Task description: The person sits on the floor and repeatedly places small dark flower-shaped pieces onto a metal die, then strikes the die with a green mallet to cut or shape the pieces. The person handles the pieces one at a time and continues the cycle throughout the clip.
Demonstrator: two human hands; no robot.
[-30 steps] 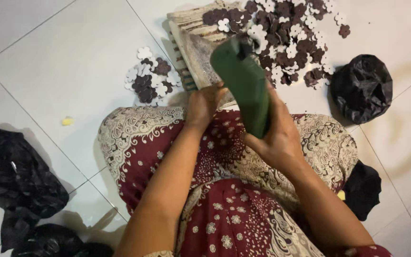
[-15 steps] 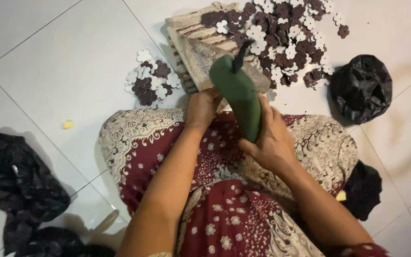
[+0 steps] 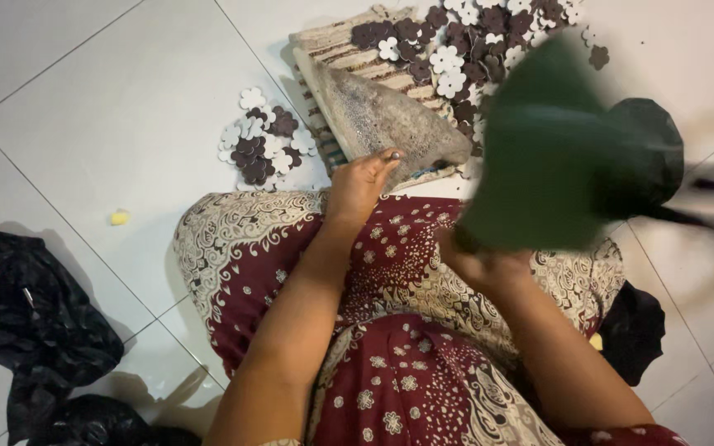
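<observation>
Right hand (image 3: 483,263) gripping a dark green sheet (image 3: 549,157), blurred in mid-air above the patterned maroon skirt (image 3: 390,330). Left hand (image 3: 360,183) resting fingertips, curled but clasping nothing, on a grey mat piece (image 3: 386,124) lying over a striped woven mat (image 3: 336,49) on the tiled floor (image 3: 84,107). Brown and white flower cutouts (image 3: 259,136) lying just beside; black plastic bag (image 3: 30,322) well apart.

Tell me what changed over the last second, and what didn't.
The right hand swung the green object from upright over the lap out to the right; it is now motion-blurred. That uncovered the grey triangular piece under the left hand. The left hand's place, the flower cutouts and the black bags are unchanged.
</observation>
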